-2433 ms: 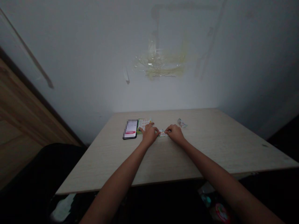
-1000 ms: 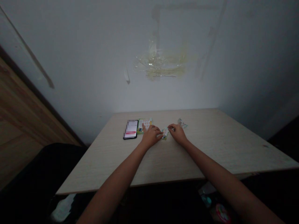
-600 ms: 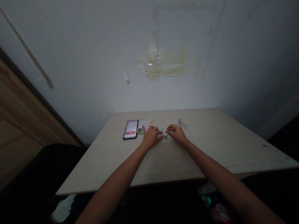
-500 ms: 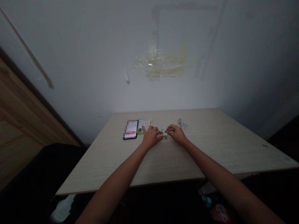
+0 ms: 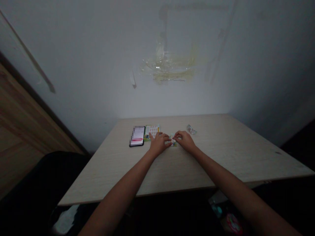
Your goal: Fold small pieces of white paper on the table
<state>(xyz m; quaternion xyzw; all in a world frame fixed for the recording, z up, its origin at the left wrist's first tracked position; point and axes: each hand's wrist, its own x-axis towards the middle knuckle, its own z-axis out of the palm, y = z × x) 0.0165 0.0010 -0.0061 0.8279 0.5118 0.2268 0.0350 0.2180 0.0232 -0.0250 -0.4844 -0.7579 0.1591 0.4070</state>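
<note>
Between my hands lies a small printed paper (image 5: 173, 144), green and white, flat on the table. My left hand (image 5: 158, 144) holds it at its left side with thumb and index finger, the other fingers spread over the table. My right hand (image 5: 185, 140) is closed in a pinch at the paper's upper right. What its fingertips grip is too small to make out. Behind my left hand lies a larger green-edged printed sheet (image 5: 154, 129), partly covered by the fingers. A crumpled printed scrap (image 5: 191, 129) lies just beyond my right hand.
A phone (image 5: 137, 136) with its screen lit lies left of the sheet, touching or nearly touching it. The pale wooden table (image 5: 177, 170) meets a wall (image 5: 98, 65) with old tape on it. Dim items, one pink and round (image 5: 233, 223), sit below the front edge.
The small paper has turned and shifted slightly since the earliest frame. My right hand drew away to the right, then came back to the paper. My left hand's fingers moved closer over it.
</note>
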